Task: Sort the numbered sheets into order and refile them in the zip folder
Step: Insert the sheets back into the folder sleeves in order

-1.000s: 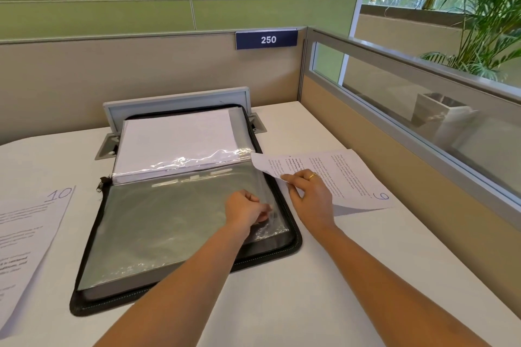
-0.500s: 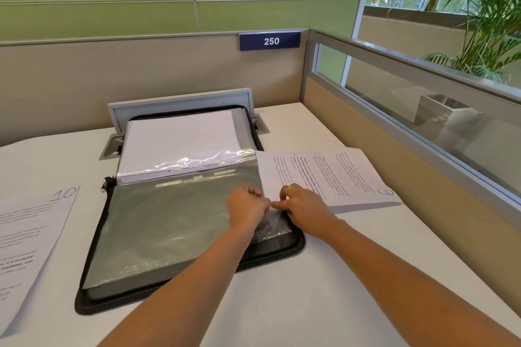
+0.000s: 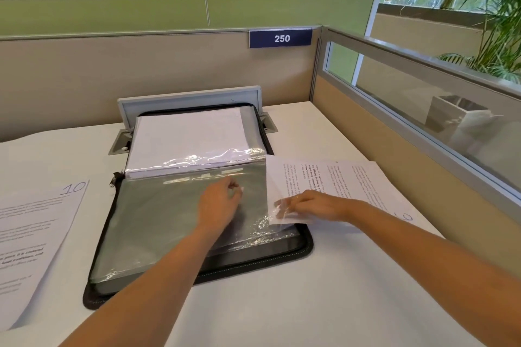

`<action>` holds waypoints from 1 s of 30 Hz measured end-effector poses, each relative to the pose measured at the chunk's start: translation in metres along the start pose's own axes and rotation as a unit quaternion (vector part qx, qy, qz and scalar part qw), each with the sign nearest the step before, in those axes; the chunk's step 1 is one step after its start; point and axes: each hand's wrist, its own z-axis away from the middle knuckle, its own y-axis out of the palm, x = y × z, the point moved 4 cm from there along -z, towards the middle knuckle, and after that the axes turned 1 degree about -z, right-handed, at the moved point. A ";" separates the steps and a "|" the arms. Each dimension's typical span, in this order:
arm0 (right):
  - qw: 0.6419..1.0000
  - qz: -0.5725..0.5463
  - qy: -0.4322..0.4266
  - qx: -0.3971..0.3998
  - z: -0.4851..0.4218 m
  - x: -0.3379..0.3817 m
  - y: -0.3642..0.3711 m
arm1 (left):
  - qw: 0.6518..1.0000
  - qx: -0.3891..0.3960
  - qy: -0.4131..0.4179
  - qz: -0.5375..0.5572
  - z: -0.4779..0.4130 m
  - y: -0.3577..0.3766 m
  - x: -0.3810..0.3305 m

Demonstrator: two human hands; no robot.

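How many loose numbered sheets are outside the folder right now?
2. The sheet marked 10 lies on the desk left of the zip folder; the other sheet lies right of it, under the right hand. More may be hidden in the folder's sleeves.

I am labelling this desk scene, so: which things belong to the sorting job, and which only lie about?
Job: black zip folder; clear plastic sleeve, held by left hand; white printed sheet under right hand; white sheet marked 10.
Lying about: blue sign 250; grey desk flap; white planter box.
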 end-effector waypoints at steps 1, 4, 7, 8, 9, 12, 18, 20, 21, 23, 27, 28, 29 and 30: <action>1.000 -0.007 -0.006 -0.002 -0.003 0.000 -0.003 | 0.999 0.013 0.013 -0.042 -0.002 0.000 0.011; 0.994 0.065 -0.030 -0.087 -0.016 -0.003 -0.013 | 0.980 0.076 0.034 -0.178 -0.001 0.005 0.034; 0.973 0.207 -0.044 -0.097 -0.030 -0.008 -0.009 | 0.968 0.121 0.021 -0.220 0.007 0.011 0.045; 0.968 0.231 -0.040 -0.084 -0.033 -0.010 -0.005 | 0.966 0.128 0.020 -0.225 0.009 0.013 0.047; 0.964 0.252 -0.035 -0.074 -0.037 -0.013 -0.001 | 0.965 0.131 0.019 -0.228 0.011 0.013 0.046; 0.940 0.336 -0.032 -0.049 -0.046 -0.021 0.011 | 0.966 0.126 0.017 -0.227 0.013 0.014 0.044; 0.920 0.380 -0.100 0.006 -0.047 -0.017 0.016 | 0.967 0.121 0.011 -0.225 0.013 0.015 0.045; 0.921 0.367 -0.127 0.019 -0.046 -0.017 0.016 | 0.967 0.122 0.009 -0.224 0.013 0.016 0.045; 0.923 0.360 -0.134 0.023 -0.046 -0.016 0.016 | 0.967 0.122 0.009 -0.223 0.013 0.015 0.045; 0.926 0.348 -0.144 0.027 -0.047 -0.015 0.014 | 0.969 0.123 0.008 -0.214 0.014 0.015 0.045; 0.952 0.275 -0.124 -0.056 -0.054 -0.010 0.006 | 0.981 0.114 -0.017 -0.157 0.010 0.013 0.039; 0.961 0.239 -0.116 -0.083 -0.057 -0.009 0.004 | 0.983 0.107 -0.024 -0.147 0.008 0.012 0.037; 0.973 0.178 -0.104 -0.103 -0.059 -0.006 0.003 | 0.986 0.093 -0.025 -0.138 0.007 0.011 0.034; 0.981 0.116 -0.101 -0.116 -0.063 -0.003 0.003 | 0.988 0.074 -0.022 -0.131 0.005 0.010 0.030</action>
